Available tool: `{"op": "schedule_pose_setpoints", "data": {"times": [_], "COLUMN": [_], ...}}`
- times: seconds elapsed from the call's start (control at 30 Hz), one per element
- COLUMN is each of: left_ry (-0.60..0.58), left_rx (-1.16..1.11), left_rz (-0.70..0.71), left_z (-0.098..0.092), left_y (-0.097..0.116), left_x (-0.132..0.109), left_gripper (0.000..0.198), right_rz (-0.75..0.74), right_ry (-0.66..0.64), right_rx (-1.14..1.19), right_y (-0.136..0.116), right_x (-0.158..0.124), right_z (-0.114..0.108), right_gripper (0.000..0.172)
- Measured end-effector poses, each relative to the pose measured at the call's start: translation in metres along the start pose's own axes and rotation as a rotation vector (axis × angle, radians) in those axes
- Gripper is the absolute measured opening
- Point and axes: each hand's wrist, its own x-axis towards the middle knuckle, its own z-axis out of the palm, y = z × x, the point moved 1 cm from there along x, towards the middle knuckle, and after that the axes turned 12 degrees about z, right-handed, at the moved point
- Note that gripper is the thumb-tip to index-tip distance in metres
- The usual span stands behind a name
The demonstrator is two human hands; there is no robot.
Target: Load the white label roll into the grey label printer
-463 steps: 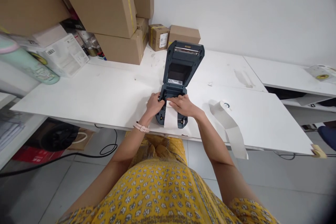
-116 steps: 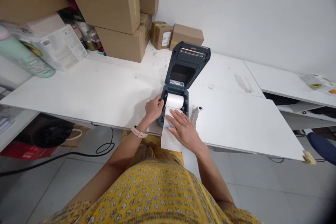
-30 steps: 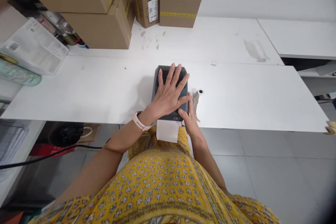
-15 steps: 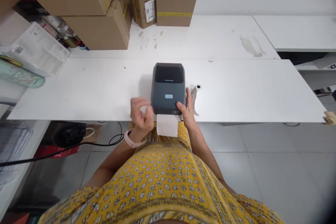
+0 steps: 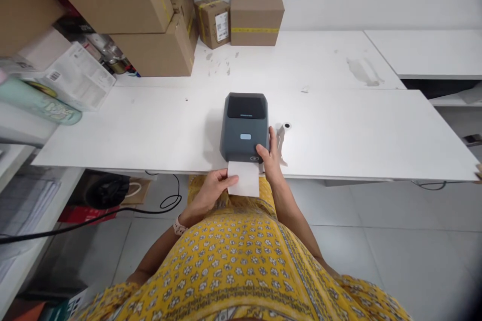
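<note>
A dark grey label printer (image 5: 244, 126) sits closed near the front edge of the white table (image 5: 150, 130). A white strip of label paper (image 5: 245, 178) hangs out of its front slot. My left hand (image 5: 211, 189) pinches the left edge of that paper below the table edge. My right hand (image 5: 269, 156) grips the printer's front right corner, thumb on its top. A small empty paper core with a curled strip (image 5: 282, 135) lies just right of the printer.
Stacked cardboard boxes (image 5: 150, 15) fill the back left, with two small boxes (image 5: 241, 19) by the wall. A white carton (image 5: 71, 77) and a green bottle (image 5: 41, 103) lie at left. A second white table (image 5: 425, 52) stands right. Black cables (image 5: 165, 200) run over the floor.
The printer lid, open seconds ago, is now closed. My left hand left the lid top, drew back, and now pinches the paper strip. My right hand stays on the printer's corner.
</note>
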Motion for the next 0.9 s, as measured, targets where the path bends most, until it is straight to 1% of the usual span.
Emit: {"op": "schedule_pose_setpoints", "data": {"times": [0.07, 0.17, 0.23, 0.27, 0.3, 0.37, 0.43, 0.47, 0.5, 0.57, 0.67, 0.73, 0.8, 0.9], "left_ry": [0.0, -0.022, -0.033, -0.012, 0.037, 0.217, 0.378, 0.415, 0.418, 0.364, 0.265, 0.215, 0.186, 0.183], "left_rx": [-0.013, 0.088, 0.211, 0.275, 0.336, 0.44, 0.521, 0.554, 0.583, 0.633, 0.68, 0.678, 0.639, 0.525], "left_rz": [0.002, 0.031, 0.078, 0.111, 0.155, 0.29, 0.456, 0.532, 0.6, 0.699, 0.765, 0.76, 0.725, 0.62], "left_z": [-0.001, -0.008, -0.015, -0.02, -0.024, -0.032, -0.037, -0.037, -0.036, -0.032, -0.024, -0.02, -0.016, -0.012], "left_y": [-0.003, -0.011, -0.013, -0.013, -0.012, -0.005, 0.004, 0.008, 0.012, 0.017, 0.02, 0.019, 0.016, 0.009], "left_x": [-0.001, 0.0, 0.002, 0.003, 0.004, 0.006, 0.009, 0.011, 0.013, 0.02, 0.031, 0.036, 0.038, 0.038], "left_gripper": [0.04, 0.038, 0.035, 0.033, 0.031, 0.026, 0.027, 0.031, 0.037, 0.047, 0.055, 0.06, 0.064, 0.065], "right_rz": [0.008, -0.034, -0.13, -0.201, -0.278, -0.408, -0.485, -0.505, -0.521, -0.553, -0.585, -0.58, -0.563, -0.479], "right_ry": [-0.002, 0.024, 0.108, 0.165, 0.218, 0.277, 0.273, 0.259, 0.242, 0.2, 0.12, 0.083, 0.067, 0.076], "right_rx": [0.012, -0.063, -0.197, -0.293, -0.401, -0.611, -0.76, -0.811, -0.847, -0.888, -0.918, -0.917, -0.87, -0.654], "right_y": [-0.003, -0.01, -0.021, -0.029, -0.036, -0.051, -0.062, -0.065, -0.068, -0.072, -0.075, -0.075, -0.071, -0.052], "right_x": [-0.001, -0.006, -0.012, -0.016, -0.02, -0.026, -0.028, -0.028, -0.027, -0.022, -0.013, -0.009, -0.009, -0.017], "right_z": [0.0, 0.0, -0.002, -0.003, -0.004, -0.004, -0.004, -0.004, -0.004, -0.003, -0.004, -0.007, -0.009, -0.01], "right_gripper": [0.088, 0.084, 0.074, 0.065, 0.054, 0.038, 0.032, 0.032, 0.033, 0.034, 0.034, 0.035, 0.035, 0.04]}}
